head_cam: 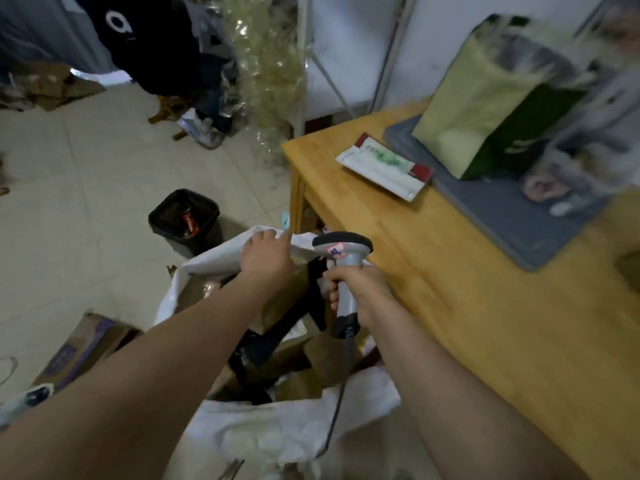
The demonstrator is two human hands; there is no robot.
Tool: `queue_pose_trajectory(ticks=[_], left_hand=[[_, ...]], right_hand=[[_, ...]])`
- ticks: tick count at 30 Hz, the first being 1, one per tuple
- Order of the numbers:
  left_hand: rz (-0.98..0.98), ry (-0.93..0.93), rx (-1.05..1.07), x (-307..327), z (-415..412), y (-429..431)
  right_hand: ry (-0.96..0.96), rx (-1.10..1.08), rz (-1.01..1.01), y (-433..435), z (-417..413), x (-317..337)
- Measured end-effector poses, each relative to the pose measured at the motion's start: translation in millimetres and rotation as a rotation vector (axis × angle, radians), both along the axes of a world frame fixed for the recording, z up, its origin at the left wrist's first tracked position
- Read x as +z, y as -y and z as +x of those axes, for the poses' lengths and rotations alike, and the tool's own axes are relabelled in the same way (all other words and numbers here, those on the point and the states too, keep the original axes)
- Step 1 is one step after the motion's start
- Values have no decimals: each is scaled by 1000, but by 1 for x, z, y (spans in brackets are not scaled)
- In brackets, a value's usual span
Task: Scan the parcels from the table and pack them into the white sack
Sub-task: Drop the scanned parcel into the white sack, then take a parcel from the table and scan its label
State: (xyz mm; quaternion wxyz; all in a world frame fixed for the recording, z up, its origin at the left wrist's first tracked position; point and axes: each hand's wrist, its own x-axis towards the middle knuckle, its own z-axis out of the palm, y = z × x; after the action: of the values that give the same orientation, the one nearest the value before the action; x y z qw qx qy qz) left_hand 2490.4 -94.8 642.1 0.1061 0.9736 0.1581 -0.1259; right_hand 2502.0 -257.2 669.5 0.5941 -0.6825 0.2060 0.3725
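The white sack stands open on the floor below me, with several brown cardboard parcels and dark items inside. My left hand grips the sack's far rim and holds it up. My right hand is wrapped round the handle of a grey barcode scanner, whose head points left over the sack mouth; its cable drops down across the sack. On the wooden table to the right lie a white flat parcel with green print and a pale green bag parcel.
A grey mat covers part of the table under the green bag. A black bin stands on the tiled floor beyond the sack. A cardboard box lies at the left, and clutter and plastic wrap fill the far side.
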Motion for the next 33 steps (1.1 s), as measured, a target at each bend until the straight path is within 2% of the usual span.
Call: queue_pose_trajectory(ticks=[5,11,15,18,23,25,28,33], left_hand=[[-41,103,-247,35,53,132],[-123,185,-445,61,99,331],[-189,117,-583,65,124,466],[-229,110,-614,66,145,545],[-179,171,-651,66,184,627],[-191,169,-574,65,207,648],[-232,147,-424,57,241,669],[-247,72,-372,40,277,681]], right_hand=[[67,-374,205,141,15,33],[251,-616,59,347,23,48],[182,-811,18,448,9,25],[106,-852,91,495,0,10],[235,-1023,301,576,35,42],[324,-1073,382,608,55,66],[400,-1051,374,641,78,87],[349,-1013,357,653,83,75]])
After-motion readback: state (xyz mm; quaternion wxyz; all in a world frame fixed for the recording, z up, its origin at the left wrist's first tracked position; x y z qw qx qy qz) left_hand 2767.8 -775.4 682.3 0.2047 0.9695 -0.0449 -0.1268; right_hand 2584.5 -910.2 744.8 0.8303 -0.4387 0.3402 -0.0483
